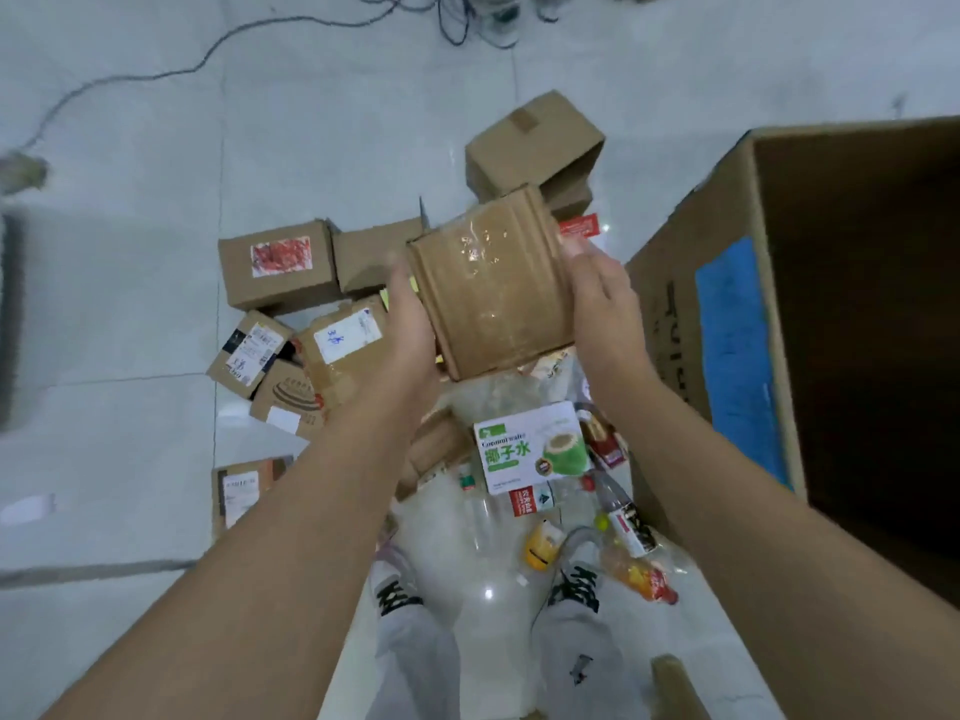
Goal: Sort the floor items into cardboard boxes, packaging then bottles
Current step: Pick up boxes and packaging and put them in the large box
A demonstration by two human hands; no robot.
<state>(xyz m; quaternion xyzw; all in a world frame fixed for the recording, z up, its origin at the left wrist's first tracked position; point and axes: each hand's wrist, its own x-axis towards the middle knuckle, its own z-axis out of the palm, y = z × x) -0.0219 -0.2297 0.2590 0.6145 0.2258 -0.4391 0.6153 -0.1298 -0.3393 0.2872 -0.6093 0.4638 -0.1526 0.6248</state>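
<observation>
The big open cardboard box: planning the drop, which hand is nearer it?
Right. The right hand is close beside the big open cardboard box; the left hand is farther, across the small taped box.

Floor (130,314) of large, pale grey-white tiles with a glossy finish and a faint sheen. Thin dark grout lines (220,262) lengthwise and crosswise, meeting at left of centre. Soft, even light throughout, cool in tone. Thin dark cable (156,75) snaking over the tiles from the left edge toward the top centre, ending in a tangle of dark cables (467,23) at the top edge. Blurred grey lump (23,171) at the left edge; just below it, a blurred dark upright form (10,314), not identifiable. Broad grey band (93,569) crosswise on the tile at lower left.
</observation>
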